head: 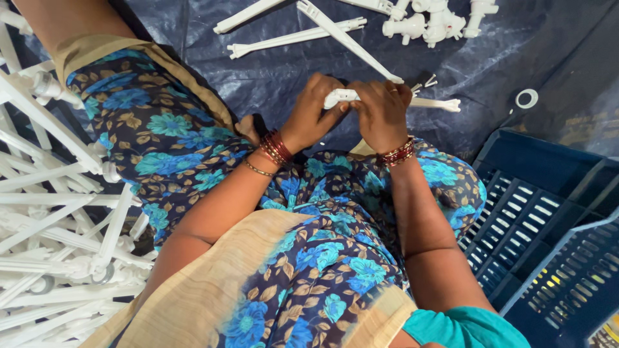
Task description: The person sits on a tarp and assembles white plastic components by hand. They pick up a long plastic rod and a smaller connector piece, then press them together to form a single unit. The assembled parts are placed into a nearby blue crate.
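Two hands on one small white plastic fitting (340, 97) right now, held above the lap over the dark blue tarp (271, 71). The left hand (311, 116) has its fingers clamped on the fitting's near end, and the right hand (382, 113) is curled shut over the other end, where a long white rod (348, 38) meets it. Looks to me like the joining step, pushing rod and fitting together, so the next bit probably calls for a firm, straight squeeze or twist. Counting: roughly four loose rods up top, a cluster of maybe four white connectors (429, 22), one small white ring (527, 98), two blue crates (548, 212) on the right, and a heap of finished white assemblies (58, 245) on the left, too tangled to count.
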